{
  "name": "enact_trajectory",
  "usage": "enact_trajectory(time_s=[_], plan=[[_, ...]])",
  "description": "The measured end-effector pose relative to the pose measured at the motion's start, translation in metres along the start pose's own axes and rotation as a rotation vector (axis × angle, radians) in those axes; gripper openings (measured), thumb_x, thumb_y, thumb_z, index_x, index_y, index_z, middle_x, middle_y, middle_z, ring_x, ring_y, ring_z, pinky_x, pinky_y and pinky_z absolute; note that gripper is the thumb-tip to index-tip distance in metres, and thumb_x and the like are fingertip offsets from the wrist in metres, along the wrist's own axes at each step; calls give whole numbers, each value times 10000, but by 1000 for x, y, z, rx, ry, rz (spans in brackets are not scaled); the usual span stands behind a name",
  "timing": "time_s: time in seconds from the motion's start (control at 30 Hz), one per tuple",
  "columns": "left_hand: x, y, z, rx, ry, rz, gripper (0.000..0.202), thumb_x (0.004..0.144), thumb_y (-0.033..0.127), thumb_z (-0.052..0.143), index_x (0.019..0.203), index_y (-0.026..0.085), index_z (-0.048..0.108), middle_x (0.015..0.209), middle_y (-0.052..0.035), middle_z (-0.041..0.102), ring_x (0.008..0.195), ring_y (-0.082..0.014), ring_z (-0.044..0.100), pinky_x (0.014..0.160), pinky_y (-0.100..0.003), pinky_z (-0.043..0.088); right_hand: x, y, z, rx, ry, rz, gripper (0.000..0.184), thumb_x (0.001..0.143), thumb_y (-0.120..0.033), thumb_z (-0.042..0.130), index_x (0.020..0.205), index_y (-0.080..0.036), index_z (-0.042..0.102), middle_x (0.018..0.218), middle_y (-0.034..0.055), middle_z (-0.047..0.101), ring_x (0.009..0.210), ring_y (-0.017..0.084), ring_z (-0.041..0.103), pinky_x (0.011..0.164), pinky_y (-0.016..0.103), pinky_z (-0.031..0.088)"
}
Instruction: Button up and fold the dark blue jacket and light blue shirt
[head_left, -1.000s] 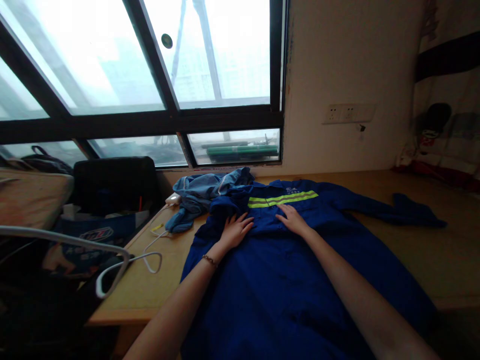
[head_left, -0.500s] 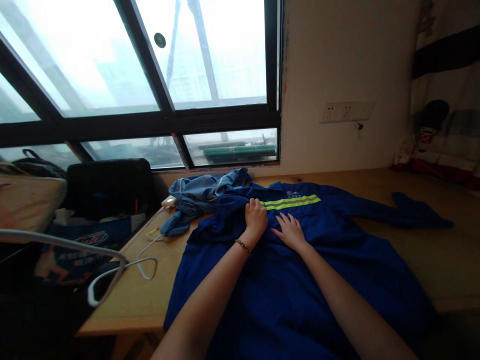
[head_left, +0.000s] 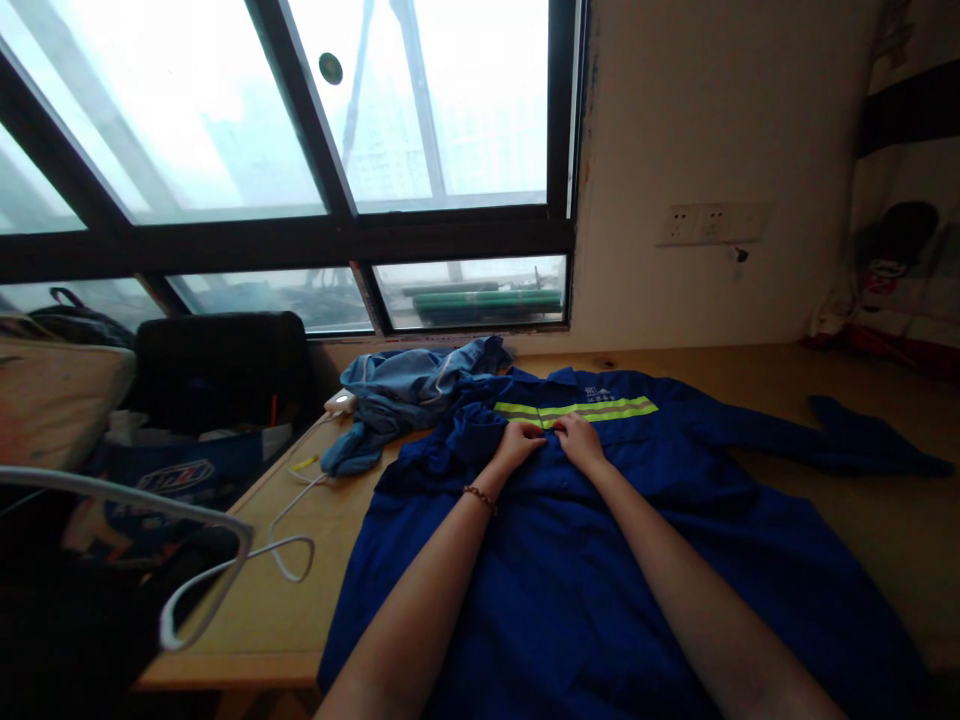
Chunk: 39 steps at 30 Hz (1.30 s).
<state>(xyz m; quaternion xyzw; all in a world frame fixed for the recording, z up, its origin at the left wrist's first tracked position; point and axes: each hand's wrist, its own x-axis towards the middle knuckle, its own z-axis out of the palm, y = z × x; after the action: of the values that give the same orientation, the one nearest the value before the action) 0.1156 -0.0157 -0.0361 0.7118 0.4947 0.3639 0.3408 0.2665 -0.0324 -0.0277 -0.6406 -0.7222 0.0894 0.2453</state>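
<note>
A dark blue work jacket (head_left: 660, 540) lies spread over the wooden table, front up, one sleeve stretched out to the right. Across its chest runs a yellow-green reflective stripe (head_left: 622, 409), parted by the front opening. My left hand (head_left: 520, 443), a beaded bracelet at the wrist, pinches the jacket's front edge just below the stripe. Close beside it, my right hand (head_left: 579, 440) pinches the cloth at the same opening with bent fingers. Whether a button lies between the fingertips is too small to make out.
Lighter blue clothing (head_left: 420, 375) is heaped behind the jacket on the left. A white cable (head_left: 289, 570) loops over the table's left edge near a white plug (head_left: 341, 402). Bags and a black chair (head_left: 225, 360) stand left of the table (head_left: 247, 620). A window and wall sockets (head_left: 712, 222) are behind.
My left hand has come down from the stripe, and the left chest panel now lies flatter with its stripe showing. My right hand has gone from spread fingers to a pinch at the opening.
</note>
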Motion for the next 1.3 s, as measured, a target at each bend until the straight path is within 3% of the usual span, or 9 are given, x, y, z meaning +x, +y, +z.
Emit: enact_trajectory(time_s=[0.17, 0.27, 0.47, 0.67, 0.87, 1.0, 1.13, 1.2, 1.3], plan=[[3, -5, 1, -30, -84, 6, 306, 496, 135, 702, 798, 107, 664, 653, -7, 619, 613, -121, 540, 641, -250, 427, 1, 13, 11, 110, -5, -2, 131, 762, -201, 506, 853, -167, 593, 878, 60, 614, 832, 166, 554, 737, 256, 400], [3, -4, 5, -130, -9, -91, 221, 537, 103, 680, 752, 81, 634, 653, -31, 619, 599, -113, 549, 617, -243, 439, 3, 16, 11, 170, 31, 14, 112, 754, -220, 506, 798, -172, 597, 815, 51, 632, 779, 167, 567, 713, 267, 409], [-6, 12, 16, -442, 4, -320, 259, 690, 316, 616, 791, 79, 593, 684, -48, 612, 474, -75, 511, 454, -195, 392, 7, 16, 17, 492, 144, 75, 115, 692, -243, 539, 731, -152, 597, 720, 51, 639, 682, 158, 583, 663, 267, 435], [-10, 21, 15, -517, 121, -374, 143, 614, 105, 635, 746, 97, 581, 561, 22, 539, 444, -55, 451, 431, -173, 328, 9, 10, 18, 910, 134, 252, 126, 579, -246, 606, 633, -134, 582, 518, -1, 576, 490, 117, 522, 476, 222, 398], [-7, 20, 10, -559, 80, -431, 143, 593, 78, 619, 725, 105, 574, 565, 20, 528, 477, -62, 458, 449, -176, 330, 10, 7, 23, 940, 146, 303, 93, 591, -225, 590, 609, -142, 552, 487, -19, 539, 434, 93, 485, 403, 197, 374], [-9, 18, 10, -569, 48, -399, 154, 573, 110, 646, 715, 104, 588, 589, 10, 547, 496, -69, 476, 467, -183, 348, 7, 6, 26, 877, 180, 290, 65, 639, -221, 553, 646, -159, 537, 523, -7, 550, 458, 118, 510, 418, 220, 395], [-11, 15, 13, -526, 105, -320, 150, 600, 137, 639, 742, 103, 605, 652, -17, 587, 537, -91, 514, 517, -202, 398, -1, 3, 23, 577, 318, 18, 44, 682, -204, 526, 683, -169, 553, 641, 33, 601, 598, 155, 562, 612, 282, 442], [-15, 16, 18, -416, 167, -237, 134, 641, 154, 614, 764, 103, 621, 695, -43, 607, 613, -123, 549, 594, -236, 433, -3, 3, 23, 496, 348, -52, 55, 691, -201, 517, 689, -169, 562, 673, 46, 612, 639, 165, 568, 662, 298, 436], [-25, 25, 30, -120, 248, -71, 175, 740, 203, 523, 831, 124, 650, 828, -83, 616, 779, -166, 563, 750, -284, 430, 0, 10, 26, 599, 329, 28, 97, 679, -241, 533, 705, -162, 582, 682, 51, 627, 647, 174, 580, 656, 301, 441]])
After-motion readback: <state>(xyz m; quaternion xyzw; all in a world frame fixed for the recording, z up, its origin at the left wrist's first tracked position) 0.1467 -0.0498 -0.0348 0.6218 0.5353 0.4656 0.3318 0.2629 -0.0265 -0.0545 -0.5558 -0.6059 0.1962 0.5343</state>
